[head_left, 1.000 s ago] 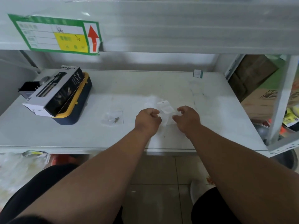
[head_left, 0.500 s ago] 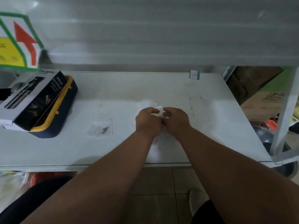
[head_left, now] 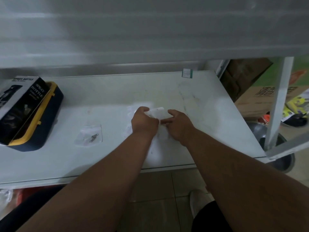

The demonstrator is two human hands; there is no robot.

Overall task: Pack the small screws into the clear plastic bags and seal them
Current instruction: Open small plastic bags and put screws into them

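Both my hands meet over a pile of clear plastic bags [head_left: 158,134] in the middle of the white shelf [head_left: 50,158]. My left hand [head_left: 143,121] and my right hand [head_left: 179,124] pinch one small clear bag [head_left: 158,113] between them, its upper part showing above my fingers. Whether screws are inside it is hidden by my fingers. To the left lies a separate clear bag [head_left: 89,134] flat on the shelf, with two small metal screws [head_left: 93,137] in it.
A black and white spray bottle box [head_left: 20,102] leans in a navy and yellow tray [head_left: 50,114] at the shelf's left. A small green-edged label [head_left: 187,73] sits at the back. A metal upright [head_left: 279,106] and cardboard boxes [head_left: 257,97] stand to the right.
My hands have come together from slightly apart and now hold the small bag between them. The view has shifted right, so the box and tray sit further left.
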